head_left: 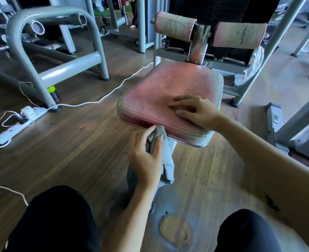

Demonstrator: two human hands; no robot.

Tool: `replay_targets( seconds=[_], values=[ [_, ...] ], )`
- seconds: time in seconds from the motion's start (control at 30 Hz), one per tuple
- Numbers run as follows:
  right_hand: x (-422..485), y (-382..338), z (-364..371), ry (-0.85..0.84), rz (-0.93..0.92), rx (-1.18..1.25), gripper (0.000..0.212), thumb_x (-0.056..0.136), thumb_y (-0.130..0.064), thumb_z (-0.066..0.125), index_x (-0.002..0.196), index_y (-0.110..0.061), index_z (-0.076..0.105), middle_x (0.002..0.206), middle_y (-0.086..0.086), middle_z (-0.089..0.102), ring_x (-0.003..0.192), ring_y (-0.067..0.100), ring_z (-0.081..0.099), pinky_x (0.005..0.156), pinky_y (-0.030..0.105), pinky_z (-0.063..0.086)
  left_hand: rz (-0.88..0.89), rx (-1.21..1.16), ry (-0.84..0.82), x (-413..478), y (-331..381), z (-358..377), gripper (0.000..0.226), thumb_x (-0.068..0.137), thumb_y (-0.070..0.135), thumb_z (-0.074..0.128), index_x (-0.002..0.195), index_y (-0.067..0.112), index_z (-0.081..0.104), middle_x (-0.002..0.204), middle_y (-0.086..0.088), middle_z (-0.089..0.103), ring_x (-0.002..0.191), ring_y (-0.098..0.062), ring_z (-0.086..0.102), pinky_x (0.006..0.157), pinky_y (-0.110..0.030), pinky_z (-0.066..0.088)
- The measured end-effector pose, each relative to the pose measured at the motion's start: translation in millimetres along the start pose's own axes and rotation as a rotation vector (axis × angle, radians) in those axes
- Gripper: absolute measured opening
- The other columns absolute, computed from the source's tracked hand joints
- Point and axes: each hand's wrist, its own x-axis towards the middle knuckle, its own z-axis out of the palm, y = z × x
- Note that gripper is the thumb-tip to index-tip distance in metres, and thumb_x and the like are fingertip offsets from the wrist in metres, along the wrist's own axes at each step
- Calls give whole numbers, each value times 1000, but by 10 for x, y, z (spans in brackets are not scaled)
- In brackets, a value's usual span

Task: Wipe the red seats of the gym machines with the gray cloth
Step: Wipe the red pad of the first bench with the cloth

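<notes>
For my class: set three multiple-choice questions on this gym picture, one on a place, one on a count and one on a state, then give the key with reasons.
1. Where is the gray cloth?
A. Spread over the middle of the seat
B. At the front edge of the red seat, in the left hand
C. Lying on the floor

2. How many roller pads stand behind the seat?
A. One
B. Two
C. Four

3. How does the right hand lie?
A. Gripping the cloth
B. Resting on the seat top, holding nothing
C. Raised clear of the seat

Key: 1 B, the left hand grips the cloth by the seat's front edge. 2 B, one pad sits on each side of the post. 3 B, its fingers touch the seat top.
</notes>
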Motion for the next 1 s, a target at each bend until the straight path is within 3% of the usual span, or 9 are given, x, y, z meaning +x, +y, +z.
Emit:
replay_targets(
  seconds=[0.07,0.23,0.37,0.43,0.53,0.63,0.73,0.87,1.0],
  values=[
    [3,19,25,40,-21,-14,39,86,-54,53,120,-44,68,135,-13,59,124,8,53,113,38,36,8,2,25,-123,71,118,15,86,4,77,100,8,75,99,-1,66,92,-9,63,84,-26,51],
    [3,58,50,88,-37,-11,39,87,-53,50,118,-41,71,132,-12,63,120,9,55,113,43,35,108,-1,-101,-381,203,268,9,82,4,79,89,8,76,93,-1,66,85,-9,64,80,-20,51],
    [10,54,65,120,-34,15,35,88,-44,53,116,-39,72,130,-12,64,120,8,55,114,45,33,-91,6,85,-72,-113,82,8,86,6,76,93,8,74,93,-5,66,85,-13,62,78,-35,52],
    [17,67,76,127,-36,16,34,88,-41,54,115,-38,73,129,-12,65,120,8,56,114,48,33,-111,4,106,-98,-37,116,8,86,6,77,92,6,73,94,-4,64,88,-6,61,79,-28,51],
    [25,89,73,125,-36,9,34,88,-40,53,115,-38,73,129,-11,65,120,9,57,115,51,32,2,-10,0,-375,261,293,10,81,-2,80,83,5,72,89,-1,62,86,5,57,78,-14,46],
    [18,85,72,127,-41,12,34,88,-38,54,115,-36,74,129,-9,66,121,12,57,114,48,34,52,-37,-79,-385,242,309,9,80,1,81,85,6,75,92,-1,66,88,-4,64,80,-21,51],
    [13,79,76,143,-39,24,33,88,-37,54,114,-35,74,128,-9,66,121,12,57,113,46,35,1,-25,7,-155,90,191,10,80,-1,80,86,5,75,90,-3,65,85,-8,62,77,-28,51],
    [28,77,86,155,-21,28,32,87,-38,54,112,-37,75,126,-12,67,121,11,57,114,47,34,-39,-11,87,-155,176,228,10,81,-3,79,88,2,75,90,-3,64,86,-8,62,80,-25,50],
    [16,70,73,159,-27,35,31,88,-35,55,111,-33,76,126,-10,68,119,11,59,113,48,35,95,-7,9,-249,285,306,9,79,-1,80,85,4,76,90,-3,66,86,-8,64,83,-17,48]
  ],
)
